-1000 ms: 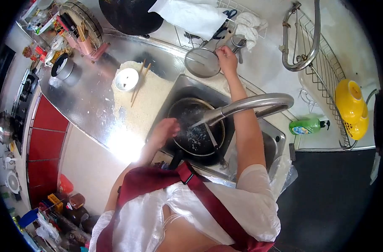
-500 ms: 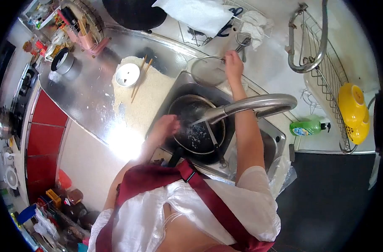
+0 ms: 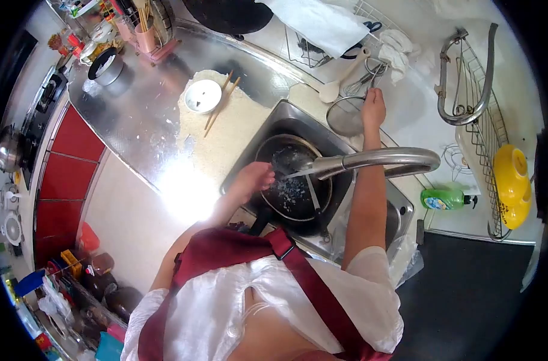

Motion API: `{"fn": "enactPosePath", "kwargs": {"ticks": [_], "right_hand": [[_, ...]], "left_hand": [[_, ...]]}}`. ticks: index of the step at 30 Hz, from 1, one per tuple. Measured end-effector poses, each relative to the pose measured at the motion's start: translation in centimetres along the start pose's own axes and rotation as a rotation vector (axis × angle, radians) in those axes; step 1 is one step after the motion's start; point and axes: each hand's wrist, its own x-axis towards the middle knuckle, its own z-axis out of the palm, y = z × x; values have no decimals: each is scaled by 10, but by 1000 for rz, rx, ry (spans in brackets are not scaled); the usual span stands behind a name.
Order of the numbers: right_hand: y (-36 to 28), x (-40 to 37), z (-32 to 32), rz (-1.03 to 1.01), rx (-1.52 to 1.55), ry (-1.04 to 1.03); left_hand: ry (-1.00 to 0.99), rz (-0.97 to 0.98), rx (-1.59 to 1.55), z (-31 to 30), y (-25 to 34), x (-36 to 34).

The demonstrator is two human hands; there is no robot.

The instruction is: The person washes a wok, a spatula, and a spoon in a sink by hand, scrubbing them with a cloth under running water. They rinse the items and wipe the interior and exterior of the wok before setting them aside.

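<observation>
"What changed?"

"Your right hand (image 3: 375,108) gripped one strainer (image 3: 345,117) and had moved it rightward along the sink's (image 3: 277,123) far edge, baring one spoon (image 3: 331,92); that left it beyond the sink, not over it."

"Your left hand (image 3: 256,180)?"

"Curled above the sink; I couldn't tell whether it held anything."

"Counts?"

"One pan (image 3: 281,203) inside the sink; one bowl (image 3: 203,96), two chopsticks (image 3: 222,107) left of it."

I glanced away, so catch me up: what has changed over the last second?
The right hand has shifted the strainer rightward behind the sink, away from its far corner. The camera view shifted too. I see nothing newly grasped or released. As before: left hand over the pan, water running, bowl beside the chopsticks.
</observation>
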Motion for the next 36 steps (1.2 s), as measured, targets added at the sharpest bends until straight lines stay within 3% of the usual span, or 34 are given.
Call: {"fn": "enactPosePath", "kwargs": {"ticks": [5, 7, 8, 10, 11, 13, 16, 20, 22, 26, 29, 31, 36], "right_hand": [[2, -4, 1, -162, -72, 126], [-34, -20, -12, -424, -146, 527], [-40, -21, -6, -426, -147, 529], [-46, -17, 8, -242, 145, -17], [-48, -14, 19, -235, 141, -13], [-51, -4, 39, 128, 714, -287], [-60, 12, 34, 171, 658, -409], [-69, 21, 31, 210, 518, -387], [-74, 18, 28, 253, 704, -398], [-84, 7, 15, 235, 731, -417], [-84, -11, 5, 201, 740, -543], [-69, -35, 1, 244, 864, -771], [-10, -116, -6, 254, 805, -959]], "left_hand": [[-24, 13, -8, -5, -2, 1], [-15, 9, 1, -5, 0, -1], [-5, -1, 10, -4, 1, -1], [3, -2, 4, -5, -1, -2], [13, 3, 1, -5, -1, -3], [6, -1, 8, -4, 1, -5], [10, 11, 5, -5, 5, -9], [54, 23, -4, -9, 10, -12], [49, 26, -17, -12, 8, -7], [8, 20, -48, -8, 7, -6], [-32, 17, -47, -11, -2, 2], [-40, 7, -41, -11, -4, 5], [-144, -52, -148, 6, 3, 13]]}}
